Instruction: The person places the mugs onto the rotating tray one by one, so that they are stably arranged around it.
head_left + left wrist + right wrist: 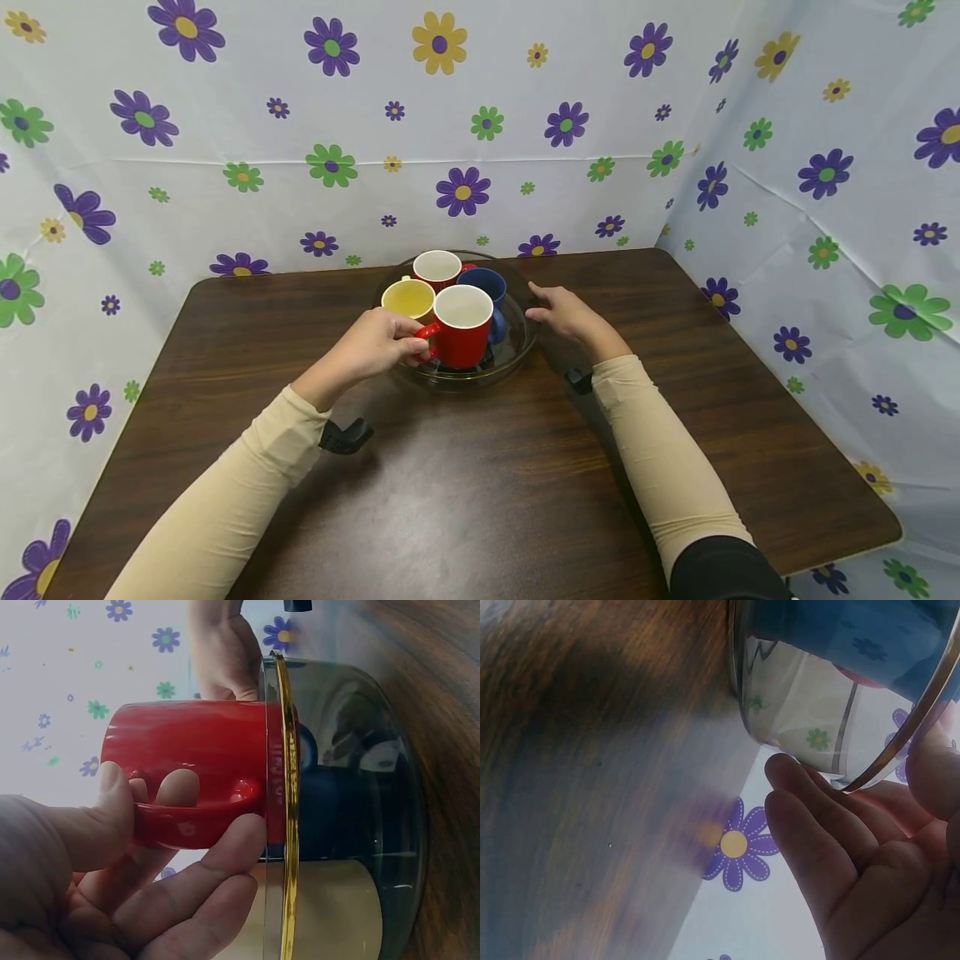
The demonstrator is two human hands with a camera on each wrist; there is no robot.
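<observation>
A red mug (462, 340) with a white inside is held by its handle in my left hand (372, 343), thumb and fingers pinching it. In the left wrist view most of this mug (202, 746) stands above the gold rim (289, 825), its base overlapping the rim. Below is a clear glass bowl (468, 382). In the bowl sit a yellow mug (408, 297), a blue mug (487, 283) and a second red mug (437, 267), partly hidden. My right hand (570, 317) holds the bowl's right side, fingers against the outer wall (810, 802), thumb at the rim.
The bowl stands toward the back of a dark wooden table (465, 500). A white flowered cloth (480, 125) hangs behind the table and along its sides. Each wrist carries a black strap mount (345, 437).
</observation>
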